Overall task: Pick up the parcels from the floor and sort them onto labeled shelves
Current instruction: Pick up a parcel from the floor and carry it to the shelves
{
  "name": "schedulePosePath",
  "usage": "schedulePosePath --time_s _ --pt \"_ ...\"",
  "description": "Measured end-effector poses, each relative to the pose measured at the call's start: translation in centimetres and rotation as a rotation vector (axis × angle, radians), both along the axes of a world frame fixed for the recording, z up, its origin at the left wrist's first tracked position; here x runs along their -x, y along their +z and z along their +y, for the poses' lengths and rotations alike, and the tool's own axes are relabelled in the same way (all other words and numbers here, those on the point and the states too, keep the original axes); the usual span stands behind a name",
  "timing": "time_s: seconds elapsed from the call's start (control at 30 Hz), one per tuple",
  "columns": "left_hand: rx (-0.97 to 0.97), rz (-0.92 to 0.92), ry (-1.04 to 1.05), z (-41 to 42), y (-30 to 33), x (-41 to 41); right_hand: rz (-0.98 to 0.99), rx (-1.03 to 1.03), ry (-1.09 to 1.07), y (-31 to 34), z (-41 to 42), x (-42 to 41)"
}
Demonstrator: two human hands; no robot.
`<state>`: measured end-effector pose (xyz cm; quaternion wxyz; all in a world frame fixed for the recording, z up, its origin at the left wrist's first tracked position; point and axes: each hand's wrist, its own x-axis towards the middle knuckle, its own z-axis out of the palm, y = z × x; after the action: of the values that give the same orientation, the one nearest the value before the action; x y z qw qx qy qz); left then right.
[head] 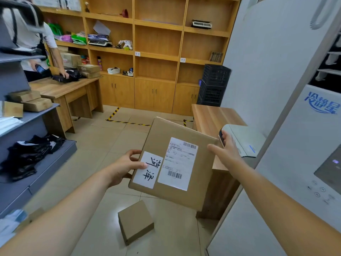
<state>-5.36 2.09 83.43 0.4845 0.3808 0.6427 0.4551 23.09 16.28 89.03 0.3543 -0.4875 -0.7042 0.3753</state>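
**Two hands on one parcel, label read before shelving**

Two grips clamped on the same flat cardboard parcel (171,163), held in the air above the tiled floor (103,145), in front of the chest. Going left to right: grey shelves (36,111) at far left, already carrying brown boxes and black bags; left hand (125,166) with thumb pressed on the white handwritten sticker (148,169), fingers curled under the near-left edge; printed shipping label (178,163) just right of the sticker; right hand (226,152) gripping the far-right corner, also holding a dark handheld device (221,138), probably a scanner. Low wooden worktop (215,115) to the right, behind and below the parcel.

Step in hand, judging by the pose: pick-up done, reading or scanning the label. Next move calls for matching the handwritten characters to a shelf tag, then carrying the parcel there flat.

Parcel tilted, broad labelled face up toward the camera; long axis from near-left up to far-right, handwriting turned sideways.

One smaller box (135,221) lying on the floor below, not yet collected.
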Motion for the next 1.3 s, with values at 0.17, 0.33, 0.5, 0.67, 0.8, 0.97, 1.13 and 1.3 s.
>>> schedulePosePath --time_s 0.17,0.33,0.5,0.67,0.8,0.97,1.13,1.3 --pt "-0.014 -0.123 0.139 0.5 -0.5 0.9 0.016 0.157 0.112 -3.3 -1.8 0.6" --pt "-0.038 -0.16 0.222 1.4 -0.4 1.7 0.012 0.183 0.159 -5.1 -3.3 2.4" --pt "-0.052 -0.166 0.238 2.4 -0.4 2.5 0.038 0.132 0.174 -5.7 -3.5 4.4" --pt "-0.118 -0.154 0.203 3.2 -0.6 3.3 0.046 0.116 0.142 -6.0 -2.6 6.1" --pt "-0.175 -0.137 0.154 4.0 -1.2 4.4 0.038 0.118 0.118 -6.7 -1.6 7.3" --pt "-0.239 -0.047 0.078 5.6 -2.6 4.9 0.088 0.144 0.075 -8.0 0.2 8.5" --pt "-0.242 0.002 0.054 9.5 -3.9 5.6 0.103 0.166 0.019 -8.8 3.9 9.5" --pt "-0.213 0.115 0.124 15.6 -4.9 6.0 0.091 0.171 0.014 -9.6 9.9 10.8"
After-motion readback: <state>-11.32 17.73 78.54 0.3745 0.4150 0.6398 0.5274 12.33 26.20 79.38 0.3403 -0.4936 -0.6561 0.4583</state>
